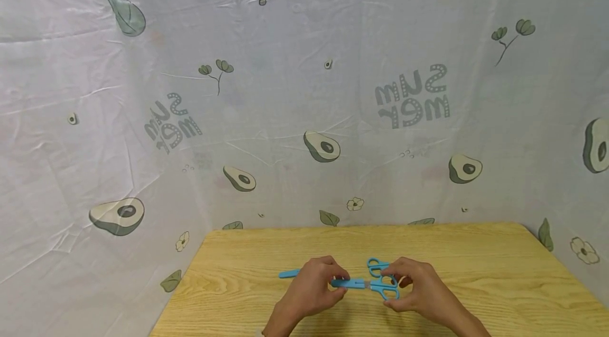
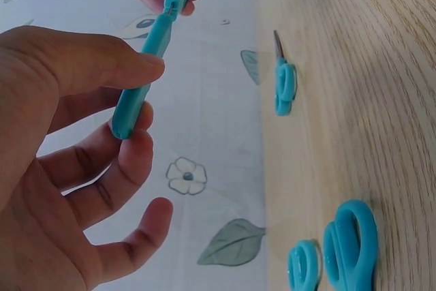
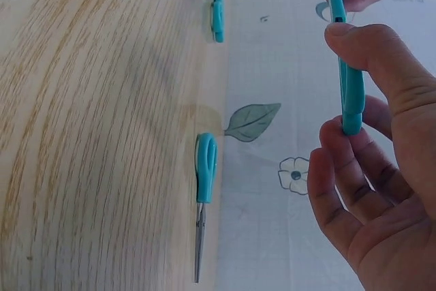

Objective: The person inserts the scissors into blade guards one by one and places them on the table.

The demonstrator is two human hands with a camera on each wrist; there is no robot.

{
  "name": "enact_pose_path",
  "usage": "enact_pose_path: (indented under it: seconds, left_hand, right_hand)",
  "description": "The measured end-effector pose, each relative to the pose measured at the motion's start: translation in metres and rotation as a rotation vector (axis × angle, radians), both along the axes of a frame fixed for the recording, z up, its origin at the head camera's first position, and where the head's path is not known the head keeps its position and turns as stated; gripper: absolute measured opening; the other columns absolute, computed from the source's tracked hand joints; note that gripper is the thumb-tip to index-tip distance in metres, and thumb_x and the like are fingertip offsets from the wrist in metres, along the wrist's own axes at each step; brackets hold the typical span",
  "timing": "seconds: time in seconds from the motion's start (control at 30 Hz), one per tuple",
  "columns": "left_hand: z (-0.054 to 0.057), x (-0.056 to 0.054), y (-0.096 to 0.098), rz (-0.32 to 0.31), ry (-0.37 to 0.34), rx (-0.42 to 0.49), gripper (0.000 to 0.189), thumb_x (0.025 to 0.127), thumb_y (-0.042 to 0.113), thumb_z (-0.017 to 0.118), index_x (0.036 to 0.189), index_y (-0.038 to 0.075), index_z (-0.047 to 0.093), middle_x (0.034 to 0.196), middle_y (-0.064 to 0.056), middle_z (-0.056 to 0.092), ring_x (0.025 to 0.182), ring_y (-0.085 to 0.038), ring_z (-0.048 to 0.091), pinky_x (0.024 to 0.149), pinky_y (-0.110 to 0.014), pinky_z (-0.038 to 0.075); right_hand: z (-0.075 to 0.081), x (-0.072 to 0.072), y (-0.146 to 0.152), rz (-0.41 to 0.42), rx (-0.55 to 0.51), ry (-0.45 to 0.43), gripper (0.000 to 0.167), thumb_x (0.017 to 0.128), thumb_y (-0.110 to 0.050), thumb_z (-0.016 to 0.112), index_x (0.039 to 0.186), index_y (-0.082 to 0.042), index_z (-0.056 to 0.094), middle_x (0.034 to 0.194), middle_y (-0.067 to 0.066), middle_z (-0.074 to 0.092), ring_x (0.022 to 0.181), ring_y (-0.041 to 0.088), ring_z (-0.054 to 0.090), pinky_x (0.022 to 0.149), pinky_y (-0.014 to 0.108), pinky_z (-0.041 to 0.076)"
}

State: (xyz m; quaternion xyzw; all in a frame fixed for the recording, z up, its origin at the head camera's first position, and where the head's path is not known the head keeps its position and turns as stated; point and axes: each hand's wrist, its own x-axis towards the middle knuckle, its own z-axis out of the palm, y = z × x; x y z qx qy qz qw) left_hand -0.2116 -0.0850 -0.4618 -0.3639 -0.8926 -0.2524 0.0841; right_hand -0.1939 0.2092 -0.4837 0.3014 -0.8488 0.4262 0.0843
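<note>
Above the table, a pair of blue-handled scissors [image 1: 384, 287] is held level, its blades mostly inside a blue blade cover [image 1: 348, 283]. A short strip of metal shows between cover and handles in the head view. My left hand [image 1: 309, 287] pinches the cover between thumb and fingers; in the left wrist view its little finger stands off. My right hand [image 1: 421, 290] pinches the handle loops, thumb on one side and fingertips on the other. Behind it on the table lie bare-bladed scissors [image 3: 206, 175], also blue-handled; the right hand hides their blades from the head view.
The wooden table [image 1: 228, 294] runs back to a printed curtain [image 1: 285, 115]. A slim blue piece [image 1: 288, 274] lies left of the left hand, which partly hides it. More blue scissor handles [image 2: 354, 247] rest on the table in the left wrist view, cut off by its lower edge.
</note>
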Motion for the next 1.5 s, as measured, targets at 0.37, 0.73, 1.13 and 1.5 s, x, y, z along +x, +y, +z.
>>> enact_pose_path:
  seconds: [0.37,0.73,1.13,1.5]
  left_hand:
    - [0.0004,0.0005,0.0014,-0.012,0.0,-0.007,0.013,0.091,0.016,0.084,0.104,0.019,0.086,0.093,0.011,0.074,0.077,0.008,0.058,0.067,-0.006,0.044]
    - [-0.0007,0.0023,0.0003,-0.026,-0.013,0.018,0.013,0.091,0.014,0.084,0.104,0.018,0.086,0.094,0.009,0.075,0.075,0.008,0.058,0.066,-0.005,0.045]
    - [-0.0017,0.0025,0.0019,-0.03,0.004,0.018,0.013,0.091,0.015,0.084,0.103,0.018,0.086,0.095,0.009,0.075,0.076,0.008,0.059,0.067,-0.005,0.045]
    - [-0.0029,0.0021,0.0034,-0.039,0.017,-0.003,0.013,0.092,0.018,0.084,0.104,0.018,0.087,0.096,0.01,0.076,0.078,0.009,0.061,0.068,-0.004,0.044]
  right_hand:
    - [0.0006,0.0002,-0.0006,0.011,0.012,0.035,0.042,0.08,-0.019,0.096,0.116,-0.007,0.079,0.108,0.001,0.072,0.085,-0.002,0.065,0.067,0.031,0.063]
    - [-0.0052,-0.001,0.0,0.025,-0.004,0.103,0.041,0.079,-0.016,0.096,0.116,-0.013,0.079,0.108,-0.002,0.071,0.084,-0.004,0.062,0.066,0.029,0.061]
    - [-0.0037,-0.0006,0.0003,0.029,0.011,0.111,0.042,0.08,-0.015,0.096,0.117,-0.008,0.079,0.109,0.007,0.072,0.083,-0.004,0.062,0.065,0.029,0.061]
    - [-0.0029,0.0,0.001,0.041,0.003,0.088,0.04,0.081,-0.016,0.095,0.117,-0.009,0.08,0.109,0.006,0.072,0.084,-0.004,0.062,0.065,0.028,0.06]
